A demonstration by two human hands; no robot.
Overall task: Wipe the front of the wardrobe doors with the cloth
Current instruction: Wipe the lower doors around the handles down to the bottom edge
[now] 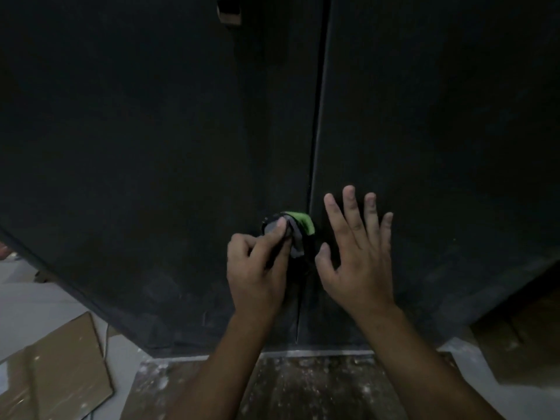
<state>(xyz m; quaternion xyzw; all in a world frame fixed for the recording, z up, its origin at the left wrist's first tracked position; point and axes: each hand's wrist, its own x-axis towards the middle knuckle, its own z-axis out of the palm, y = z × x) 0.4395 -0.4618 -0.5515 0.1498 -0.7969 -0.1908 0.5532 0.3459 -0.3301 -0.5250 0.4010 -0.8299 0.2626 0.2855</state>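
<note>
Low on the wardrobe front, approx 6 o'clock of my view, I've got the cloth (298, 227) bunched up, grey w/ a green edge. My left hand (257, 268) pinches it btwn thumb and curled fingers and presses it to the left door (151, 131), right at the centre seam (316, 116). A small round dark thing (269, 226), maybe a knob, sits under my fingertips at the cloth's 9 o'clock; can't tell exactly what it is.

My right hand (357, 256) is at 3 o'clock of the cloth, fingers spread wide and straight, holding nothing. It's over the right door (439, 116), prob. bracing it, but I can't tell if the palm touches.

Progress, my guess only: I'm working one small spot by the seam. Both doors are dark and dim, so no clear wiped vs unwiped line shows. Toward 6–7 o'clock the bottom of the left door looks dull and smudgy, so that strip likely needs doing. The wide upper panels, 10 to 2 o'clock, plus the area round the handle (228, 10) at 12, give no sign either way. I'd say most of the job is left: long passes over both fronts, esp. the whole right door.

Misc: flat cardboard (54, 374) lies at 8 o'clock on the dusty floor (303, 389), and a brown box (521, 334) is at 4 o'clock.
</note>
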